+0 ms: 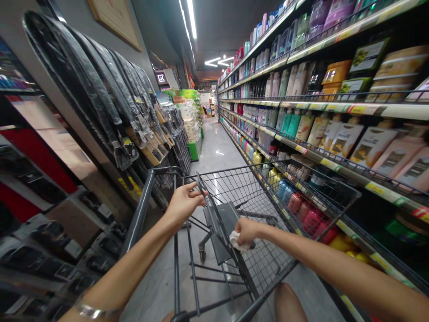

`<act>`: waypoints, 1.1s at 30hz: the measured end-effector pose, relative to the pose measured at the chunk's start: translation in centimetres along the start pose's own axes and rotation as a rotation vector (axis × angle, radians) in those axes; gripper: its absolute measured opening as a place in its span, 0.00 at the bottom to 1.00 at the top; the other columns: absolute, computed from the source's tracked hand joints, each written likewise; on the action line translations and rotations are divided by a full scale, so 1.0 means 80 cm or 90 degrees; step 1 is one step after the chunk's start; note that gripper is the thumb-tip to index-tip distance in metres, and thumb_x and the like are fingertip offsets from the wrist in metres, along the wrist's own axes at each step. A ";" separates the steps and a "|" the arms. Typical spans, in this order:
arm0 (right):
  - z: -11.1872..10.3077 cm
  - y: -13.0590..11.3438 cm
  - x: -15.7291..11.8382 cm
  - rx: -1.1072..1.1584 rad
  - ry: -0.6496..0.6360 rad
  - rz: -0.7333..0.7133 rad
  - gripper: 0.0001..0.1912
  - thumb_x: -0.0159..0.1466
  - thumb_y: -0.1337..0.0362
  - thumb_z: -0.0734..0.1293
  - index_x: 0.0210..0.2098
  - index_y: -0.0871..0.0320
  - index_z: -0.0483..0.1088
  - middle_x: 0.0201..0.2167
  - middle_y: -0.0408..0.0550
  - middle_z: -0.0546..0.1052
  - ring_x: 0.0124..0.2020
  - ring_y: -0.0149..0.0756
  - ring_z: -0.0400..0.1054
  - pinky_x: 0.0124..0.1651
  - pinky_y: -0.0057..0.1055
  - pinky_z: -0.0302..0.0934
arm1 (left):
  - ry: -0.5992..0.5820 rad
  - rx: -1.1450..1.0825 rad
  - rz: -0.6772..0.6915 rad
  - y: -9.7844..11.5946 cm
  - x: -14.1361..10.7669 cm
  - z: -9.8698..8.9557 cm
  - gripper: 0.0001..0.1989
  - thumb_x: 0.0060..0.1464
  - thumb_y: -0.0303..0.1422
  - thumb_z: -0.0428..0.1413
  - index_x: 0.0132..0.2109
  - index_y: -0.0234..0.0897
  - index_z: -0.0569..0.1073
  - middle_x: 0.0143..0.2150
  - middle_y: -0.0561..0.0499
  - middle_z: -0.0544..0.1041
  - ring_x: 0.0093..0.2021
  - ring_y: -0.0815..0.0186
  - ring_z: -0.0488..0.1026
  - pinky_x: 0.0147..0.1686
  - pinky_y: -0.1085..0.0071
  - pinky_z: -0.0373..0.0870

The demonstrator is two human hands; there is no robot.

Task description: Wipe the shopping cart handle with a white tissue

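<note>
A dark grey wire shopping cart (231, 172) stands right in front of me. My left hand (186, 201) has its fingers bent around the upper edge of the cart's folding seat frame (212, 210), thumb side toward me. My right hand (248, 232) is closed on a crumpled white cloth (237, 241), which may be a tissue. It presses the cloth against the lower bar of that same frame, beside a flat grey seat panel (229, 214). The cart's handle (140, 214) runs along the left, beyond my left forearm.
Shelves (311, 105) of bottles and jars line the right side, close to the cart. Ironing boards (97, 67) in plastic wrap hang at left, above packaged goods (50, 241). Between them a tiled aisle (214, 138) runs ahead, past stacked green and white packs (189, 116).
</note>
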State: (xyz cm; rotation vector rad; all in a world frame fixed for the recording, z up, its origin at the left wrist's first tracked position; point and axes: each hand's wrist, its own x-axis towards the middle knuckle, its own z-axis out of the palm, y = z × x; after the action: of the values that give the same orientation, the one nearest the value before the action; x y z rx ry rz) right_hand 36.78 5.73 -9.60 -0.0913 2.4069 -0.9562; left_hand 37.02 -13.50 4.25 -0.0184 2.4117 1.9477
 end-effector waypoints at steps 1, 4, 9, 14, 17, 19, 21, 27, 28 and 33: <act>-0.005 0.000 -0.001 -0.001 0.023 -0.003 0.09 0.40 0.77 0.68 0.14 0.60 0.65 0.13 0.38 0.67 0.19 0.31 0.65 0.21 0.24 0.56 | -0.036 -0.017 0.009 0.000 -0.001 0.003 0.32 0.42 0.24 0.59 0.57 0.27 0.65 0.40 0.45 0.80 0.36 0.66 0.77 0.42 0.67 0.75; -0.023 -0.002 -0.003 -0.009 0.110 -0.017 0.07 0.42 0.76 0.68 0.20 0.60 0.68 0.20 0.39 0.71 0.26 0.30 0.66 0.25 0.22 0.54 | -0.133 -0.050 0.024 -0.002 -0.001 0.013 0.29 0.40 0.26 0.60 0.53 0.32 0.70 0.52 0.43 0.76 0.48 0.61 0.75 0.52 0.61 0.69; -0.067 -0.014 -0.016 0.123 0.256 -0.114 0.04 0.48 0.73 0.65 0.25 0.63 0.70 0.25 0.44 0.73 0.28 0.30 0.66 0.28 0.22 0.54 | -0.238 -0.039 0.046 -0.010 0.002 0.026 0.39 0.38 0.25 0.58 0.62 0.39 0.62 0.66 0.44 0.60 0.63 0.57 0.60 0.62 0.57 0.56; -0.093 -0.036 -0.051 0.345 0.301 -0.200 0.11 0.48 0.67 0.64 0.31 0.63 0.71 0.28 0.46 0.75 0.27 0.31 0.66 0.31 0.25 0.58 | -0.209 0.073 0.081 -0.018 0.009 0.027 0.39 0.40 0.28 0.57 0.62 0.44 0.61 0.68 0.48 0.54 0.65 0.57 0.55 0.64 0.58 0.52; -0.085 -0.052 -0.070 0.423 0.272 -0.285 0.16 0.48 0.63 0.66 0.36 0.62 0.72 0.32 0.46 0.76 0.30 0.33 0.67 0.33 0.26 0.60 | -0.223 0.068 0.086 -0.018 0.010 0.029 0.39 0.40 0.28 0.56 0.62 0.43 0.61 0.63 0.48 0.59 0.61 0.58 0.59 0.62 0.60 0.55; -0.075 -0.061 -0.074 0.430 0.259 -0.325 0.17 0.48 0.62 0.66 0.36 0.62 0.72 0.32 0.45 0.76 0.30 0.32 0.67 0.33 0.26 0.60 | -0.236 0.034 0.065 -0.018 0.009 0.032 0.41 0.39 0.26 0.55 0.64 0.42 0.58 0.61 0.46 0.61 0.58 0.58 0.62 0.60 0.58 0.58; -0.067 -0.068 -0.068 0.443 0.268 -0.345 0.15 0.48 0.63 0.66 0.35 0.62 0.72 0.30 0.44 0.76 0.29 0.31 0.66 0.32 0.25 0.59 | -0.235 0.016 0.049 -0.019 0.009 0.037 0.44 0.39 0.26 0.54 0.66 0.40 0.54 0.61 0.45 0.61 0.56 0.58 0.64 0.58 0.57 0.60; -0.058 -0.073 -0.021 0.564 0.237 -0.346 0.14 0.46 0.61 0.68 0.32 0.61 0.73 0.27 0.43 0.76 0.26 0.31 0.65 0.30 0.25 0.58 | -0.206 0.101 0.131 -0.023 0.015 0.039 0.37 0.42 0.30 0.55 0.63 0.39 0.60 0.54 0.47 0.62 0.57 0.58 0.60 0.61 0.57 0.55; -0.057 -0.073 -0.016 0.578 0.227 -0.347 0.15 0.45 0.61 0.68 0.31 0.61 0.74 0.26 0.43 0.76 0.26 0.31 0.65 0.30 0.25 0.58 | -0.205 0.116 0.136 -0.023 0.017 0.038 0.36 0.44 0.32 0.55 0.63 0.39 0.60 0.53 0.46 0.62 0.57 0.58 0.61 0.61 0.57 0.55; -0.060 -0.076 -0.008 0.558 0.266 -0.348 0.13 0.42 0.59 0.72 0.26 0.61 0.73 0.21 0.40 0.74 0.24 0.30 0.63 0.28 0.25 0.57 | -0.198 0.159 0.159 -0.024 0.025 0.038 0.35 0.47 0.35 0.54 0.63 0.34 0.60 0.54 0.43 0.61 0.56 0.58 0.61 0.58 0.57 0.59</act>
State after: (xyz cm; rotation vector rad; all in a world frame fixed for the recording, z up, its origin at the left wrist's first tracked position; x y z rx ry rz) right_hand 34.03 4.28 -2.45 -0.2470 2.0942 -2.3941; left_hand 35.16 -10.88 1.67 0.5738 2.5119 1.5653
